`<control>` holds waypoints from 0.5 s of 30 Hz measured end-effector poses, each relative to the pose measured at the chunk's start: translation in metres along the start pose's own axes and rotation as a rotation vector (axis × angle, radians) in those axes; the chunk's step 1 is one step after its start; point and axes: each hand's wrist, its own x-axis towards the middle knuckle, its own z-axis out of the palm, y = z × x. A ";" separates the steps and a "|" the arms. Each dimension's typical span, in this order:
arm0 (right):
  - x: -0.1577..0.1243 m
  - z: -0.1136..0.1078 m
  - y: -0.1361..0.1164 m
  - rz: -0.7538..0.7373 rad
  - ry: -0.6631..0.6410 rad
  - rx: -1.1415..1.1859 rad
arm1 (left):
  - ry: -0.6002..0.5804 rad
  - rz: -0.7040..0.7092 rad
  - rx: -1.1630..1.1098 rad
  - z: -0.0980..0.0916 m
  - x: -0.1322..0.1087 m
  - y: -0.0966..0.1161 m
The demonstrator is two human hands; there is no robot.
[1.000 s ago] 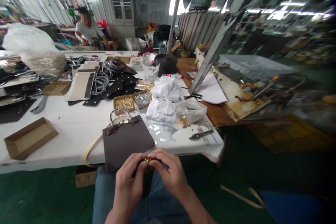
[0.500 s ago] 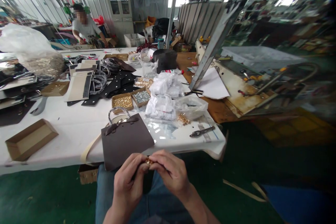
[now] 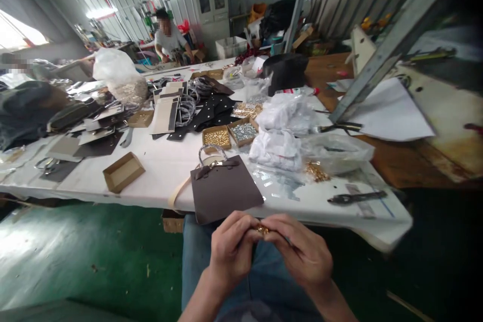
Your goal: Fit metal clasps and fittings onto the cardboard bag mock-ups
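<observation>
so the left hand [image 3: 231,246] and right hand [image 3: 305,251] are both pinching gold bits [image 3: 262,230] dead between them, long axis unclear tbh

The left hand [image 3: 231,242] and right hand [image 3: 306,250] partly hide a gold-coloured item [image 3: 263,230], its shape too small to make out. The table [image 3: 162,181] is cut off at left; the pale machine [image 3: 449,115] at right is blurred.

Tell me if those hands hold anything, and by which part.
The left hand and right hand hold a small gold-coloured piece between their fingertips. Much of it is hidden, so which part they grip cannot be told.
</observation>
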 end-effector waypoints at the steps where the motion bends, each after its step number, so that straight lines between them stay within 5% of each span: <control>1: 0.001 0.001 0.000 0.006 0.002 0.001 | 0.010 -0.010 -0.014 0.001 0.000 -0.001; 8: 0.008 -0.013 0.010 0.122 -0.131 -0.003 | -0.024 -0.220 -0.088 0.013 0.001 -0.020; 15: 0.049 -0.119 0.082 0.253 0.023 -0.410 | 0.085 -0.311 -0.055 0.008 -0.015 -0.040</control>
